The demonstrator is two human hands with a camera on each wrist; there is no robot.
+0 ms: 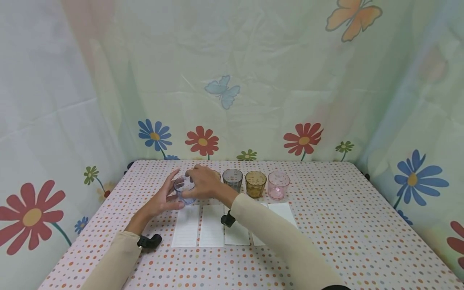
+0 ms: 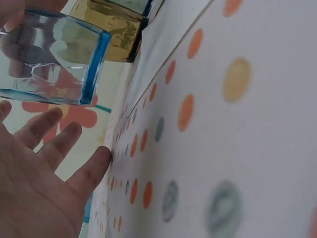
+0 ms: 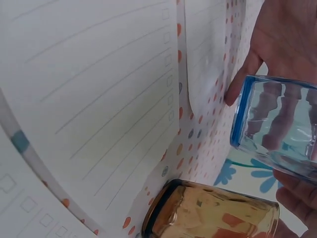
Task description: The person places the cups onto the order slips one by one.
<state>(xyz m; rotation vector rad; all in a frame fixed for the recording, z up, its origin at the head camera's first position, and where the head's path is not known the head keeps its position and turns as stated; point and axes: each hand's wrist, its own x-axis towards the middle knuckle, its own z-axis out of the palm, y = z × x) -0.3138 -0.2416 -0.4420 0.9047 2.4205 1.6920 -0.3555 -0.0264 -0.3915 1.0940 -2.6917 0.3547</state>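
A clear blue-tinted glass [image 1: 183,184] is held just above the table at the left end of a row of glasses. My right hand [image 1: 204,183] grips it from the right; fingertips [image 3: 297,191] of that hand show against its wall. Beside it on the left is my left hand [image 1: 164,200], its fingers spread. In the left wrist view, the left palm [image 2: 39,183] faces the glass [image 2: 54,59], with a gap between most fingers and the glass. An amber glass [image 3: 213,210] stands close to the right hand, partly hidden behind it in the head view.
Rightward in the row stand a grey glass [image 1: 233,179], a yellow-brown glass [image 1: 255,184] and a pink glass [image 1: 278,186]. Several white lined sheets [image 1: 211,227] lie side by side in front of them on the dotted tablecloth [image 1: 362,241]. A flowered curtain [image 1: 253,133] hangs behind.
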